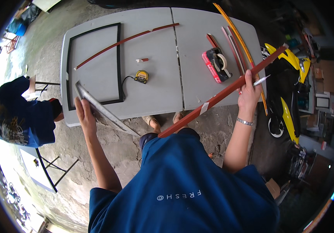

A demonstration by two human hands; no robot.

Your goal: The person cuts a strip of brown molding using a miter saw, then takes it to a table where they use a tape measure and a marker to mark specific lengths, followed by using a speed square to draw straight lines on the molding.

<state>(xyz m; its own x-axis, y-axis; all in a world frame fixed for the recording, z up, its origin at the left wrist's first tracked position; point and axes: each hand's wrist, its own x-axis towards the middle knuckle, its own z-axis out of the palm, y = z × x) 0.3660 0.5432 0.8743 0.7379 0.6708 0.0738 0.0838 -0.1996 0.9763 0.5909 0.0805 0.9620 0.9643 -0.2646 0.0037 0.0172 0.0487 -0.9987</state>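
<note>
My left hand (86,116) is closed on the end of a long, flat grey metal strip (104,110), which slants down to the right past the near edge of the table. My right hand (248,95) grips a long reddish-brown moulding strip (223,95) that runs diagonally from my waist to beyond the right side of the table. A pale patch (204,107) shows on its lower half. A slim white pen (261,80) sticks out to the right of the same hand. A black rectangular frame (69,66) lies flat on the left of the grey table (151,97).
Another reddish-brown strip (130,37) lies across the frame. A yellow tape measure (141,76) and a short offcut (142,60) are mid-table. At right are a tape dispenser (216,65) and an orange-yellow bar (235,33). A person (23,112) is at left, a yellow-black motorbike (287,105) at right.
</note>
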